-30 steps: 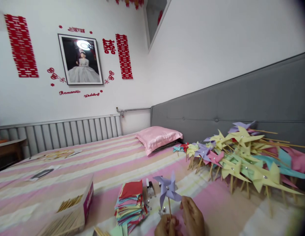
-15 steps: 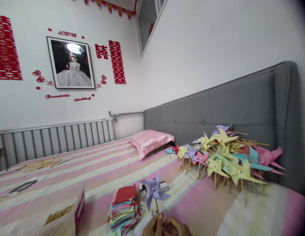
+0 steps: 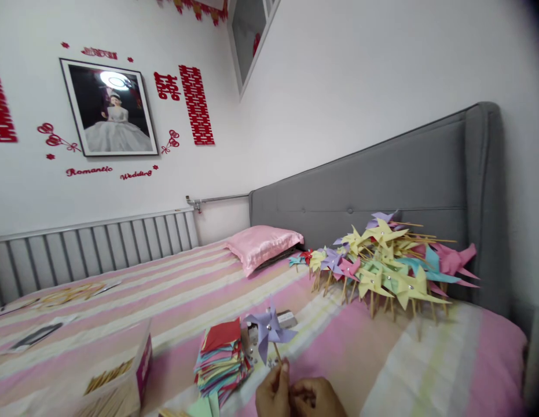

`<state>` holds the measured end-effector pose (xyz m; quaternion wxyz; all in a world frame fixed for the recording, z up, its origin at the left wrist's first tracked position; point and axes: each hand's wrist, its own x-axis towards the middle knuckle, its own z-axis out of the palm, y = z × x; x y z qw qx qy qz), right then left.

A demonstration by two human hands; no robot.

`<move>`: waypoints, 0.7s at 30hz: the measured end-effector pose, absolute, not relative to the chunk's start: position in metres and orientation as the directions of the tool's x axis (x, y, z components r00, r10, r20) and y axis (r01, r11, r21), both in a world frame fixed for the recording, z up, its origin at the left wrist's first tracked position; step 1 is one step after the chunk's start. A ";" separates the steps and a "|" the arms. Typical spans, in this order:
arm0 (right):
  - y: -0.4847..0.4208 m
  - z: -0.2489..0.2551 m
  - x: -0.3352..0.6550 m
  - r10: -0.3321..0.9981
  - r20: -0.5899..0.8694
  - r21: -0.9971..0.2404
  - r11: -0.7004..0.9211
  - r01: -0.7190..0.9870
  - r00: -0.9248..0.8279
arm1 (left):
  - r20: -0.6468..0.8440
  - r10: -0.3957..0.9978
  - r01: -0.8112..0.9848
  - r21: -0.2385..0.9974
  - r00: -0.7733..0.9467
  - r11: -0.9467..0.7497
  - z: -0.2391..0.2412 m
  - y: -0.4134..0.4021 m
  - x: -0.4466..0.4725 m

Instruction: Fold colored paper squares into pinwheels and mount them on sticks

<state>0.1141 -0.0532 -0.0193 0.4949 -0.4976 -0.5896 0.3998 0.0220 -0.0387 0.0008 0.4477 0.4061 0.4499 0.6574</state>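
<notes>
A purple paper pinwheel (image 3: pixel 269 328) with a silver pin at its centre stands on a thin wooden stick, low in the middle of the head view. My left hand (image 3: pixel 271 392) pinches the stick below the blades. Beside it, my right hand (image 3: pixel 318 397) has curled fingers near the hidden lower stick; what lies in them is not visible. To the left is a stack of coloured paper squares (image 3: pixel 221 359), red on top. Small silver pins (image 3: pixel 254 354) lie scattered between the stack and the pinwheel, and a small box (image 3: pixel 287 318) is partly hidden behind the blades.
A clear plastic box (image 3: pixel 141 362) holds wooden sticks at the lower left. Many finished pinwheels (image 3: pixel 377 269) are heaped against the grey headboard (image 3: pixel 408 174). A pink pillow (image 3: pixel 264 246) lies on the striped bedsheet (image 3: pixel 173 301), with a radiator (image 3: pixel 99 246) beyond.
The view has turned slightly right, so the surroundings sit further left. My left hand still pinches the pinwheel's stick, and my right hand shows a little more.
</notes>
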 end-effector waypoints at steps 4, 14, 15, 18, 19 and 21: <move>-0.058 -0.016 0.115 0.981 0.192 -0.962 0.193 0.194 -0.024 | 0.092 0.947 -0.304 0.933 -0.309 -0.190 0.010 -0.036 0.009; -0.073 -0.005 0.117 0.972 0.217 -0.947 0.231 0.222 -0.089 | 0.138 0.907 -0.244 0.937 -0.399 -0.250 0.051 -0.050 -0.031; -0.073 -0.005 0.117 0.971 0.218 -0.945 0.234 0.227 -0.096 | 0.136 0.911 -0.248 0.937 -0.388 -0.246 0.053 -0.052 -0.030; -0.073 -0.004 0.116 0.969 0.222 -0.938 0.242 0.249 -0.106 | 0.143 0.930 -0.258 0.936 -0.340 -0.238 0.058 -0.057 -0.026; -0.072 -0.004 0.116 0.968 0.224 -0.935 0.246 0.257 -0.110 | 0.150 0.934 -0.258 0.936 -0.325 -0.240 0.059 -0.058 -0.025; -0.072 -0.003 0.115 0.966 0.228 -0.928 0.254 0.271 -0.124 | 0.163 0.938 -0.250 0.937 -0.305 -0.244 0.060 -0.060 -0.022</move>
